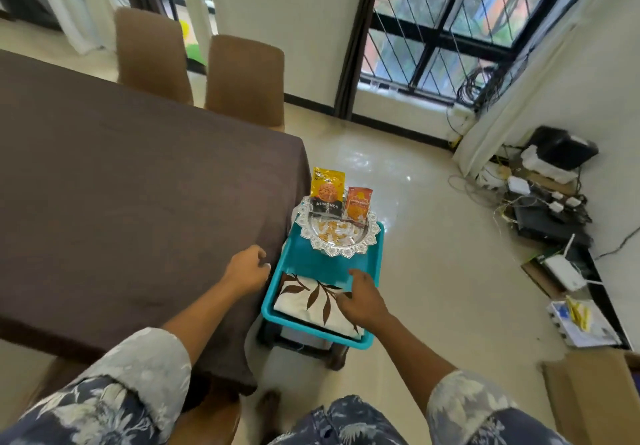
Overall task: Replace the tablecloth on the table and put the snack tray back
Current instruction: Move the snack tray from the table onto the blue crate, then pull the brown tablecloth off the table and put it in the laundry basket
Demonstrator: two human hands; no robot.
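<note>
**Your hands are at the teal crate beside the worktop corner**

Your left hand (247, 270) hangs over the edge of the dark brown tablecloth (121, 167) that's draped over the worktop (291, 143), fingers loosely curled and holding nothing. Your right hand (362, 301) is down on the folded white cloth with brown leaf print (311, 302), fingertips touching it; can't tell if it's actually pinching the fabric. That cloth lies in the near end of the teal plastic crate (298, 264). The round silver snack tray with the scalloped rim (346, 252) sits on the crate's far end, carrying a yellow-and-black almond packet (327, 195), an orange packet (356, 207) and some loose nuts (332, 230).
</note>
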